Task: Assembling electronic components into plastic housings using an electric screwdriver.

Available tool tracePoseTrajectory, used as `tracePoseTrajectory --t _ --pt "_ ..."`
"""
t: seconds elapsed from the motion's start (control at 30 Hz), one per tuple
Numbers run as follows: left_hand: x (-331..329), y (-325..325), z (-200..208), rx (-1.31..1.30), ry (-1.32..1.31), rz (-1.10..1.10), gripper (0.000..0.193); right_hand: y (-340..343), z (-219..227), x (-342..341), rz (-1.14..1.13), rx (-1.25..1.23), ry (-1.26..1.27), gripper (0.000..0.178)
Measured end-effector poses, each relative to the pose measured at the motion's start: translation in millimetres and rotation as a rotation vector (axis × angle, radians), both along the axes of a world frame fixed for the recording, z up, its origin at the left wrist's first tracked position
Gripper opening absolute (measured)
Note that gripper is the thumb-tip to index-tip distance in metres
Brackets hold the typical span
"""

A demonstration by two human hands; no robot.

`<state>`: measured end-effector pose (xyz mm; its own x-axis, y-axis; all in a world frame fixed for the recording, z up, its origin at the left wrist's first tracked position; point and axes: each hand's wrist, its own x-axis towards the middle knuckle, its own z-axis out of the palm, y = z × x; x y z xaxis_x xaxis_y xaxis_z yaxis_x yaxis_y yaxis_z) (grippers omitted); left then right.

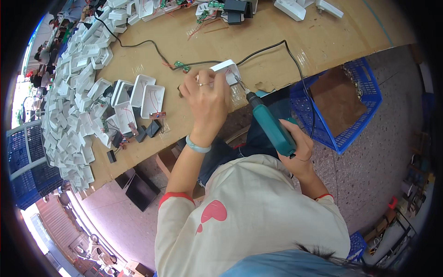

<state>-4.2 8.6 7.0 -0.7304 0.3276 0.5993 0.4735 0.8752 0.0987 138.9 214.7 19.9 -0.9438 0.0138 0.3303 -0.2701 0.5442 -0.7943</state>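
My right hand [299, 144] is wrapped round a teal electric screwdriver [272, 122] with a black collar. Its thin metal bit points up and left into a small white plastic case [225, 66] at the table's front edge. The fingers of my left hand [206, 94] are bent against the left side of this case and hold it; my knuckles hide part of it. Inside, a bit of red shows, too small to make out. Just beyond my left fingers lies a small green circuit board [181, 66] with thin red wires.
White cases [76, 92] are heaped along the table's left. Nearer stand open cases [152, 101] with boards and black blocks [153, 128]. A black cable [258, 50] crosses the cardboard-covered table [341, 37]. A blue crate [339, 143] stands at the right, below the edge.
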Motion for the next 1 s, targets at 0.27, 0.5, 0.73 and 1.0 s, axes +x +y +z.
tracePoseTrajectory --t 0.27,0.5,0.73,1.0 --pt "-1 -3 -7 0.074 -0.006 -0.004 0.015 -7 -2 -13 0.01 0.032 -0.032 0.05" --pt "-5 -4 -11 0.059 -0.01 -0.011 0.013 -7 -5 -19 0.023 0.05 -0.04 0.049" --pt "-6 -4 -12 0.035 0.012 -0.004 0.013 -8 -8 -24 0.036 0.092 -0.051 0.051" --pt "-6 -4 -14 0.03 0.02 0.004 0.012 -10 -9 -24 0.03 0.098 -0.03 0.052"
